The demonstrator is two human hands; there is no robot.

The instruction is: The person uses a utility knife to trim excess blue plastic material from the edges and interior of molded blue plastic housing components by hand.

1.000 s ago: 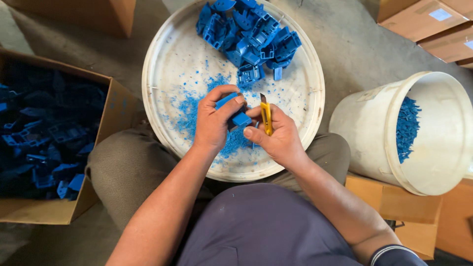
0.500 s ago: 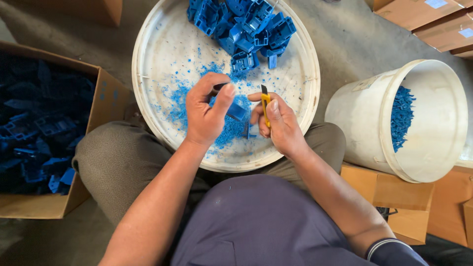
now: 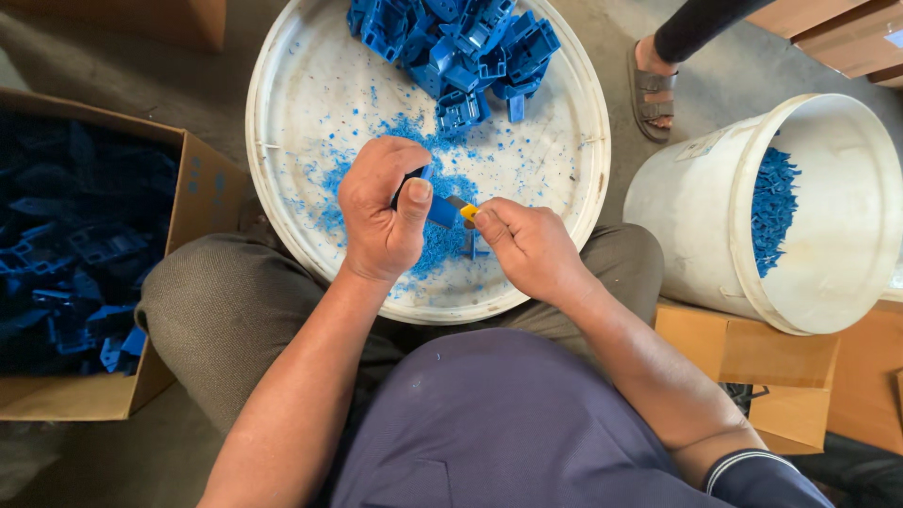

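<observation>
My left hand [image 3: 384,209] is closed around a blue plastic part [image 3: 438,211], of which only a small piece shows past the thumb. My right hand [image 3: 529,246] grips a small yellow-handled knife [image 3: 466,212] whose blade touches that part. Both hands hover over the near side of a round white tray [image 3: 282,85] resting on my lap. A pile of blue plastic parts [image 3: 461,42] lies at the tray's far side, and blue shavings [image 3: 414,141] are scattered across its middle.
A cardboard box [image 3: 193,188] on the left holds several dark blue parts [image 3: 75,254]. A white bucket [image 3: 696,216] on the right contains blue scraps [image 3: 773,212]. Another person's sandalled foot [image 3: 651,89] stands beyond the bucket. Brown cartons [image 3: 781,376] sit at the right.
My right hand has turned the knife from upright to pointing left, its blade now against the part. The camera has drawn closer, and another person's foot has come into view.
</observation>
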